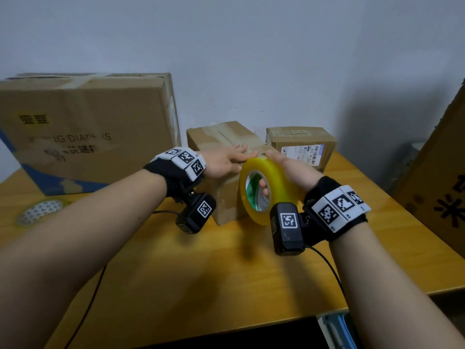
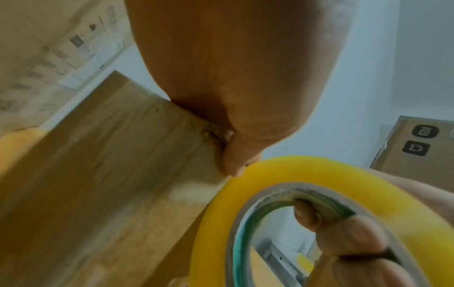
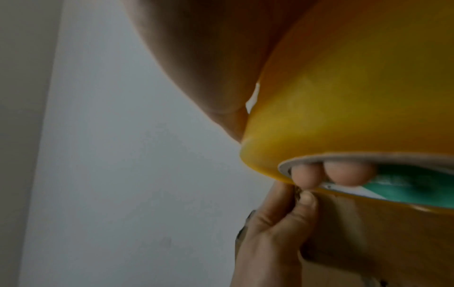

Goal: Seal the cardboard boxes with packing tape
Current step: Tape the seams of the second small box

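The right hand (image 1: 289, 170) grips the yellow roll of packing tape (image 1: 261, 190), fingers curled through its core, against the near top edge of the small brown cardboard box (image 1: 226, 197). Just left, the left hand (image 1: 224, 162) presses flat, fingers extended, on the box top. A labelled second small box (image 1: 302, 147) stands beyond the right hand.

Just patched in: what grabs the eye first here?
The big yellow tape roll, gripped by the right hand with fingers through its core, at the middle box's near top edge. The left hand lies on that box's top, beside a large diaper carton.
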